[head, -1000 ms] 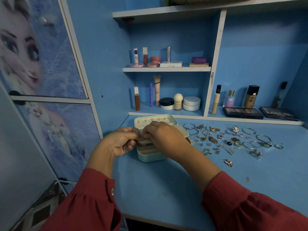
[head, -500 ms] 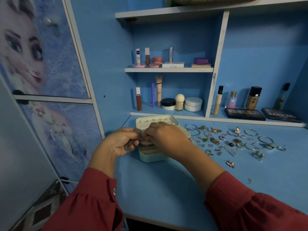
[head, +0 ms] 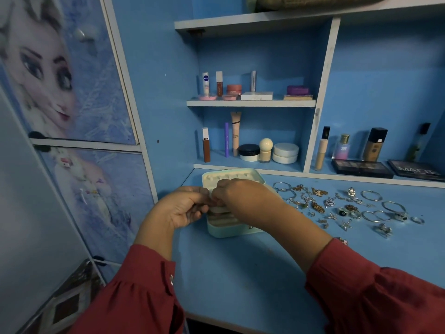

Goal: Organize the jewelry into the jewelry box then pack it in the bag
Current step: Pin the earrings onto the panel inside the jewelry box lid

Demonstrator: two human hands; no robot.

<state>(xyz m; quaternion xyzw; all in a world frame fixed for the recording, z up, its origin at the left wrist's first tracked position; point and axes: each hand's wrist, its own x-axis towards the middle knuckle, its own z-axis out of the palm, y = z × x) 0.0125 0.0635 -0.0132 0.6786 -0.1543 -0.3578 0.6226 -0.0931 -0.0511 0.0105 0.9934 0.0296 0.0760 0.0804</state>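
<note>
Both hands meet over the open jewelry box (head: pixel 231 231), which sits on the blue desk (head: pixel 240 273) at its left side with its lid (head: pixel 231 175) tipped back. The left hand (head: pixel 179 209) has its fingers curled, tips drawn together against those of the right hand (head: pixel 243 201), whose fingers are also bent in tight. They seem to pinch something very small between them, but the piece itself cannot be made out – whether either hand truly holds it, I cannot tell.

The main risk is a drop: a tiny piece passed between fingertips could slip and fall beside the box, or roll off the desk's near edge. The right forearm (head: pixel 286 227) also lies close to the loose jewelry (head: pixel 349 208) spread to the right of the box – a careless swing back could sweep rings or earrings to the floor or tangle the hoops.

Hidden: most of the box's inside sits under the hands, so how many slots are filled is unclear; only a few ridged rows at the front show. No bag can be identified for certain. The dark bundle (head: pixel 313 2) on the top shelf is cut off by the frame, and the sparkly pieces blur together
</note>
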